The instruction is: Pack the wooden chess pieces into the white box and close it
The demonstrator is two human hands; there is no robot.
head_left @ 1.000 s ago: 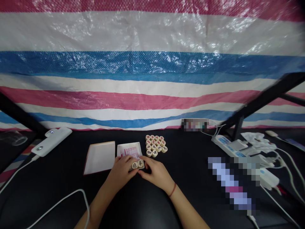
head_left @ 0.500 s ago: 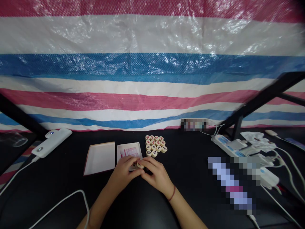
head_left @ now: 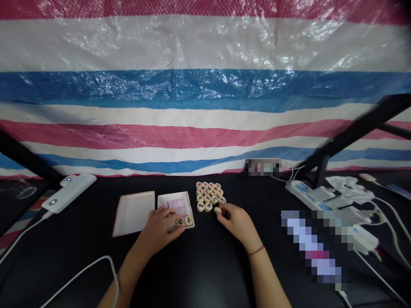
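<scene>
Several round wooden chess pieces point(head_left: 209, 195) lie grouped on the black table. My right hand point(head_left: 236, 221) is beside the group's near right corner, fingers pinched on one pale piece point(head_left: 218, 210). My left hand point(head_left: 160, 229) rests on the near edge of a small white box tray point(head_left: 175, 200) with a folded red-lined sheet inside. Its fingers curl against two pieces point(head_left: 184, 221) in the tray's near right corner.
A white box lid point(head_left: 134, 212) lies left of the tray. A white power bank point(head_left: 69, 191) with cable sits far left. Power strips point(head_left: 316, 197) and white cables crowd the right. A striped tarp point(head_left: 205, 94) hangs behind, with black frame bars at both sides.
My right hand has left the tray and moved right and away to the group of pieces, now pinching one. My left hand stays at the tray with the two pieces.
</scene>
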